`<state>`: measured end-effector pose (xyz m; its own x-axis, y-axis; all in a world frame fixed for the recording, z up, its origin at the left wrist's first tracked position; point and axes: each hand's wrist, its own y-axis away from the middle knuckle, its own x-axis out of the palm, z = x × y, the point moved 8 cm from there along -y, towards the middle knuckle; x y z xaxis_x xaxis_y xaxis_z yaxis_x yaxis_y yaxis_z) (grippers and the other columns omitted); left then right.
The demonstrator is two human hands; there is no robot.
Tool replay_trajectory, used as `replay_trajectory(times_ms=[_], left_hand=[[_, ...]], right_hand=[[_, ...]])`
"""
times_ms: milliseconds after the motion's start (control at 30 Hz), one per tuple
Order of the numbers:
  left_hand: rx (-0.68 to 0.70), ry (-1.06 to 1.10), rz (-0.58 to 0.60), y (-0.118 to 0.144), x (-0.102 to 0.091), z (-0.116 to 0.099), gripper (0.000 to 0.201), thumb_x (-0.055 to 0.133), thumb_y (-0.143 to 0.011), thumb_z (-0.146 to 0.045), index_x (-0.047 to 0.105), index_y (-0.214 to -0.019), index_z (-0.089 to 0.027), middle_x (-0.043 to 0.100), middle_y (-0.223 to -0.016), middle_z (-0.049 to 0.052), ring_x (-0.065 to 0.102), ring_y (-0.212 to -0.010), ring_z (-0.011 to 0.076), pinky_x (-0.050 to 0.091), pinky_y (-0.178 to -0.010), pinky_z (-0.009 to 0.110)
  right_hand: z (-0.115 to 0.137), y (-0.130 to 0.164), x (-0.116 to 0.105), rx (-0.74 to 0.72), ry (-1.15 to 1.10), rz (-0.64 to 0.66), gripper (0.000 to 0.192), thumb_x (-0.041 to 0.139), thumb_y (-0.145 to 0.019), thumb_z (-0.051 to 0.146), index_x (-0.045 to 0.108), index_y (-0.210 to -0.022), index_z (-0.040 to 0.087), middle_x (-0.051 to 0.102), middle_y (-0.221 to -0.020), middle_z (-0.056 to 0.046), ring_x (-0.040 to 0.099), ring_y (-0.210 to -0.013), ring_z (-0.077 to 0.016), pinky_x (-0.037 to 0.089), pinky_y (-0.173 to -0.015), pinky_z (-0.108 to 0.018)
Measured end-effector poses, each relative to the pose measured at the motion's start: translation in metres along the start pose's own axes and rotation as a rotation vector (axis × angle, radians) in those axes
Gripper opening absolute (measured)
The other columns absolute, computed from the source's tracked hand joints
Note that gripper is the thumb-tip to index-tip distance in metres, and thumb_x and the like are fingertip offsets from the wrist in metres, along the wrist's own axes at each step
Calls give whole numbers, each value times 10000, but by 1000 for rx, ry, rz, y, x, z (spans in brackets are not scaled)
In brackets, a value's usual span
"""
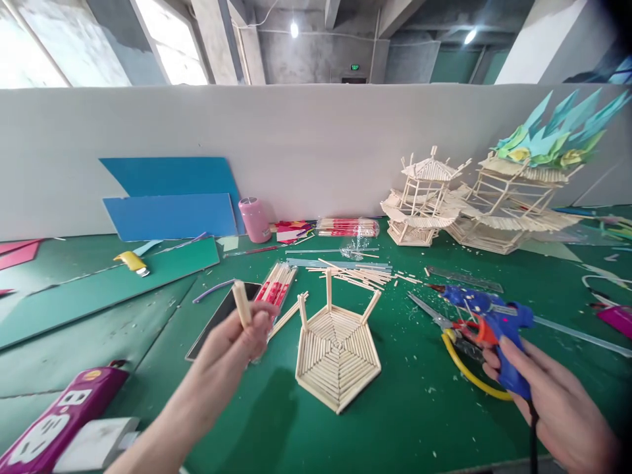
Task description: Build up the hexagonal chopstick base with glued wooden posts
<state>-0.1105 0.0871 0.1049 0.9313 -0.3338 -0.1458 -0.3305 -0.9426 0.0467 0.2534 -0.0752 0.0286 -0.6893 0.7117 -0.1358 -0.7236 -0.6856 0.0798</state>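
My left hand [232,349] pinches a short wooden stick [241,303] upright, left of a hexagonal stick base [337,355] that has three posts standing on its far edges. My right hand [553,401] grips a blue hot glue gun [486,322] by its handle at the right, nozzle pointing left, well apart from the base. Under the gun lie yellow-handled scissors [457,342] on the green table [409,421].
Loose sticks [355,273], packs of chopsticks [276,286] and a dark tablet [220,319] lie behind the base. Finished stick pavilions [429,197] stand at the back right against a white wall. A pink bottle [254,219], blue boards [170,210], a purple power strip [59,421] lie left.
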Motion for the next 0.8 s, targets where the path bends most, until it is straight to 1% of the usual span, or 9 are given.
replay_trajectory(times_ms=[67,133,200,233,300,433,533,633,800], left_hand=[[-73,-50,167,18,25,18,276,428,-823,-439,550,-873,-197,471,-716,16,406,-612,127,335,-529,240],[-95,-104,329,34,49,33,300,367,-844,-447,528,-837,-195,486,-672,13,405,-576,126,337,-519,242],[-52,-205,383,42,65,44,307,333,-860,-427,492,-744,-192,471,-645,9,413,-586,132,347,-535,243],[-17,-277,384,44,70,48,307,321,-867,-409,468,-706,-192,463,-645,10,414,-594,134,348,-547,245],[74,-408,419,47,83,53,263,310,-873,-365,460,-737,-197,489,-682,26,433,-610,147,350,-550,251],[338,-626,505,50,110,49,177,303,-847,-242,472,-837,-189,551,-801,82,484,-711,195,376,-646,310],[405,-845,510,46,125,46,198,291,-842,-213,484,-838,-174,553,-802,95,472,-695,208,374,-648,346],[462,-994,514,40,139,40,180,308,-841,-181,488,-828,-175,557,-822,78,464,-705,197,374,-660,344],[600,-1135,528,32,159,37,86,389,-804,-175,473,-822,-171,543,-802,59,453,-678,180,380,-643,325]], right_hand=[[-1,-2,10,78,4,64,244,625,-688,406,593,-799,191,535,-622,2,516,-547,-112,447,-451,-172],[3,-3,19,65,28,100,227,619,-694,409,571,-736,190,502,-596,21,480,-549,-95,410,-442,-142],[4,-2,28,40,11,131,226,602,-709,414,551,-732,195,496,-595,30,474,-561,-93,412,-475,-145],[3,-1,32,41,-10,144,226,597,-713,415,549,-762,199,501,-600,33,479,-569,-95,421,-502,-154],[1,1,38,43,-15,157,235,584,-724,419,543,-809,203,504,-596,36,485,-568,-100,428,-526,-171],[-3,1,47,-10,164,188,278,543,-741,447,553,-823,182,525,-596,14,505,-550,-122,432,-502,-199],[-4,-5,53,-84,460,163,383,491,-751,491,567,-953,175,606,-694,-29,576,-580,-165,462,-527,-241],[-2,-13,64,-186,742,134,437,436,-761,511,577,-995,169,650,-728,-61,609,-606,-207,470,-560,-282],[-11,-23,75,-218,864,60,503,435,-756,473,532,-1081,102,653,-800,-139,610,-683,-291,456,-606,-376]])
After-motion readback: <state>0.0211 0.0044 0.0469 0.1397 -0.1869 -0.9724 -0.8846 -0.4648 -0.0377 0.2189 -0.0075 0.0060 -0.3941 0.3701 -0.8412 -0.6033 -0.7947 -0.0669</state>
